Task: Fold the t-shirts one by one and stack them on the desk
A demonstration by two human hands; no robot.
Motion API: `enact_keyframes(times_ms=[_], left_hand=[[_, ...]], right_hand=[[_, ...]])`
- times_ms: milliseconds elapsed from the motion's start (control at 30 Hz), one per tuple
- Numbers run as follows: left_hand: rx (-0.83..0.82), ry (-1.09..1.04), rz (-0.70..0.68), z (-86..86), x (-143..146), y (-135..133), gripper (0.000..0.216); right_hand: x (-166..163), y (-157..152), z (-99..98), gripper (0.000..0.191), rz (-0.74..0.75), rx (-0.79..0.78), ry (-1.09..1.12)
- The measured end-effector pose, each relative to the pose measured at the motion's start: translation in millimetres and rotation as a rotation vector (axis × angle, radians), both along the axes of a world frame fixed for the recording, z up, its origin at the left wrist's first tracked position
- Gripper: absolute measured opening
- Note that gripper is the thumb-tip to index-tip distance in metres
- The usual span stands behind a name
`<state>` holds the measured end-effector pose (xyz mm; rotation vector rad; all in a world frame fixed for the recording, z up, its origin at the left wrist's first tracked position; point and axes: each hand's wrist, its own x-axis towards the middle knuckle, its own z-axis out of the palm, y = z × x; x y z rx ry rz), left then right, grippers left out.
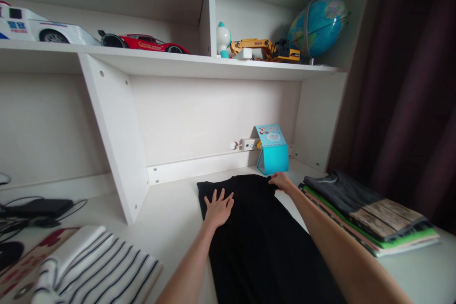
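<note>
A black garment (260, 242) lies spread lengthwise on the white desk (171, 218). My left hand (218, 208) rests flat on its far left part, fingers spread. My right hand (281, 181) sits at the garment's far right corner, fingers curled on the fabric edge, just in front of a small blue desk calendar (272, 149).
A stack of folded clothes (366, 213) lies at the right. A striped black-and-white garment (96, 268) lies at the lower left, with cables and a dark device (35, 209) beyond. The shelf above holds toy cars (142, 42), a yellow excavator (263, 50) and a globe (317, 26). A dark curtain (413, 95) hangs at the right.
</note>
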<state>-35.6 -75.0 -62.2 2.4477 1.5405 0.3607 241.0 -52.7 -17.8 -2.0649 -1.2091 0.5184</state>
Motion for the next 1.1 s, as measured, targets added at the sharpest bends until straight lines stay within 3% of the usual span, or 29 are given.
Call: enact_keyframes(times_ms=[133, 233, 367, 500, 567, 667, 867, 1000, 1100], left_hand=[[-0.017, -0.154, 0.031, -1.1, -2, 3, 0.054], [-0.025, -0.405, 0.161, -1.2, -5, 9, 0.054], [-0.005, -0.717, 0.310, -1.9, -13, 17, 0.055], [0.020, -0.742, 0.378, -3.4, -16, 21, 0.050], [0.036, -0.731, 0.386, -4.1, -16, 21, 0.051], [0.084, -0.690, 0.359, -5.2, -14, 20, 0.054], [0.105, -0.600, 0.241, -8.1, -12, 24, 0.032], [0.114, -0.632, 0.263, -7.5, -11, 26, 0.037], [0.119, -0.657, 0.247, -1.1, -11, 27, 0.040]], right_hand=[[-30, -1, 30.2, 0.028, 0.127, 0.085, -0.186], [-76, -11, 45.0, 0.022, 0.264, 0.190, -0.302], [-152, -43, 38.3, 0.034, 0.475, 0.259, -0.406], [-190, -87, 23.9, 0.038, 0.714, 0.244, -0.454], [-177, -111, 23.2, 0.049, 0.767, 0.234, -0.463], [-124, -155, 24.7, 0.053, 0.760, 0.158, -0.475], [-9, -243, -2.0, 0.047, 0.521, -0.149, -0.355], [15, -268, -18.9, 0.032, 0.431, -0.130, -0.339], [6, -277, -12.6, 0.016, 0.431, 0.016, -0.389]])
